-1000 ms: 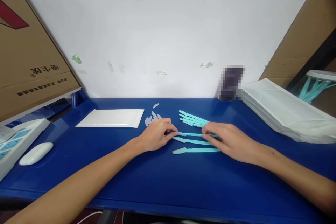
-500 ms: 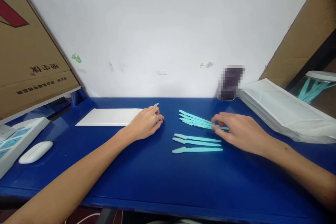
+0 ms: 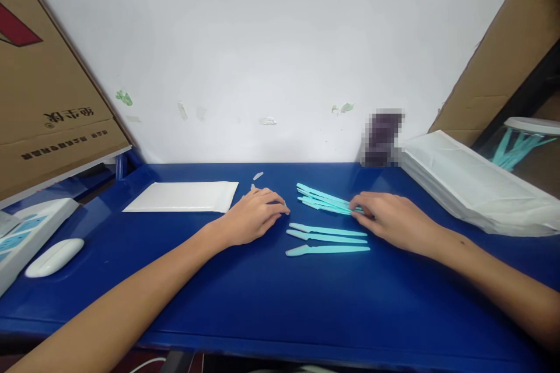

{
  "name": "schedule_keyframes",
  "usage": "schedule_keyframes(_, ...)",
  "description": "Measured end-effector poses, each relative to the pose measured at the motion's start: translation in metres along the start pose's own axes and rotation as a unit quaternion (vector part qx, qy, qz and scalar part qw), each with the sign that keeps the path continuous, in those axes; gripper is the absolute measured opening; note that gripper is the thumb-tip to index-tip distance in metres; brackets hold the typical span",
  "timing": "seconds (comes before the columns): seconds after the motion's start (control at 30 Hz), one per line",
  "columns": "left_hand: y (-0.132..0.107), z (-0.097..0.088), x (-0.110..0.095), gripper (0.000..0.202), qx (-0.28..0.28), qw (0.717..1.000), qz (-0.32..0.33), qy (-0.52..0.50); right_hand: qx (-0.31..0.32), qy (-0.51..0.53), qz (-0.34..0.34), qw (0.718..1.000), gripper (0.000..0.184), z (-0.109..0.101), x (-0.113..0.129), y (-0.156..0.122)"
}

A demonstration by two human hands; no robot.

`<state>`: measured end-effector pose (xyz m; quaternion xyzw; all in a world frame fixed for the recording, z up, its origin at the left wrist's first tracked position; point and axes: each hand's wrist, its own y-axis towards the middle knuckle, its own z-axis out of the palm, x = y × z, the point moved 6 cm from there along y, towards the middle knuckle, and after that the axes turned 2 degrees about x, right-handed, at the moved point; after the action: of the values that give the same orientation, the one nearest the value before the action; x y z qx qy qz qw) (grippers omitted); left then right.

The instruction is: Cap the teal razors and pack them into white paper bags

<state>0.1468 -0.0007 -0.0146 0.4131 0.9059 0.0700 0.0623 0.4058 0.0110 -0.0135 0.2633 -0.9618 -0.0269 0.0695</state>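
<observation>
Several turquoise eyebrow razors [image 3: 326, 198] lie fanned together on the blue desk, blades to the left. My right hand [image 3: 389, 218] is closed in a pinch on a razor handle at the right end of this bunch. Nearer to me, three more razors [image 3: 328, 249] rest apart from it, roughly parallel. My left hand [image 3: 258, 215] hovers low left of the razors, its fingers curled together; a small pale bit at the fingertips looks like a clear blade cap. Behind that hand lies a small translucent blade cap [image 3: 258, 176], with another partly hidden by the knuckles.
A white padded envelope [image 3: 181, 197] lies left of my left hand. Farther left are a white mouse [image 3: 55, 257] and a power strip [image 3: 35, 239]. At right sit a stack of translucent bags [image 3: 476, 186] and a clear tub [image 3: 531, 123] holding more razors. A blurred phone [image 3: 382, 140] leans on the wall.
My left hand has moved right and slightly toward me, away from the envelope, uncovering the envelope's right end and a blade cap. My right hand keeps its place at the razor handles.
</observation>
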Motion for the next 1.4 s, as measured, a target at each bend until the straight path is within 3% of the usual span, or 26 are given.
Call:
schedule_keyframes(0.2,0.002,0.003,0.001,0.033,-0.006,1.000,-0.008,-0.016,-0.061,0.004,-0.011,0.998,0.034,-0.011,0.008,0.000)
schedule_keyframes(0.33,0.002,0.004,0.005,0.030,-0.003,0.999,-0.027,-0.022,-0.093,0.015,0.024,0.995,0.030,-0.019,0.010,-0.002)
schedule_keyframes(0.47,0.001,0.002,0.004,0.026,-0.013,0.999,-0.034,-0.027,-0.105,0.084,0.023,0.991,0.026,-0.022,0.012,-0.006)
schedule_keyframes(0.63,0.001,0.001,0.002,0.028,0.001,0.999,-0.030,-0.026,-0.174,0.155,-0.002,0.972,0.030,-0.029,0.016,-0.010)
schedule_keyframes(0.83,0.002,0.002,0.010,0.032,-0.006,0.995,-0.077,-0.062,-0.200,0.266,-0.012,0.943,0.032,-0.031,0.018,-0.014)
schedule_keyframes(1.17,0.003,0.005,0.011,0.032,-0.017,0.994,-0.071,-0.077,-0.220,0.240,-0.036,0.945,0.021,-0.035,0.021,-0.016)
schedule_keyframes(1.4,0.007,0.000,0.010,0.019,-0.040,0.991,-0.083,-0.097,-0.243,0.219,-0.064,0.943,0.019,-0.037,0.026,-0.020)
